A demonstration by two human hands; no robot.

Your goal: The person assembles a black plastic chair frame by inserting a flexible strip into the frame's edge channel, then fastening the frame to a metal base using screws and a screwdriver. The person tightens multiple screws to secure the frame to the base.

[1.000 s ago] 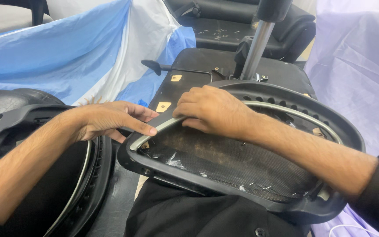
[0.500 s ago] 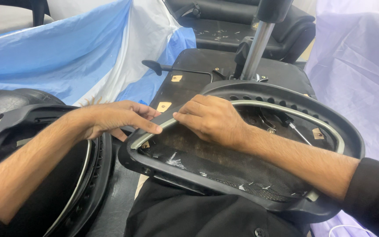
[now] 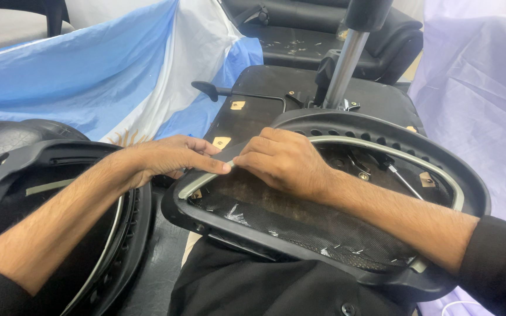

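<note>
The biggest thing here is the blue and white cloth (image 3: 89, 76) draped across the back left, with a pale lilac sheet (image 3: 487, 105) on the right running out of the shot. Under everything sits an upturned black chair seat base (image 3: 300, 88) with a chrome gas cylinder (image 3: 341, 67) poking up, its top cut off. Resting on it, right in the middle, is the black oval plastic chair frame (image 3: 475, 193) with dark mesh (image 3: 300, 219) stretched inside; the mesh looks frayed, little white shreds along the near edge. A grey metal strip (image 3: 440, 175) runs around the inner rim, partly hidden by the hands. A second black frame (image 3: 48, 153) sits cut off on the left. The left hand (image 3: 168, 158) pinches the strip's end with fingertips together, while the right hand (image 3: 285, 161) presses on it, fingers curled, though I can't tell if it's actually gripping.
</note>
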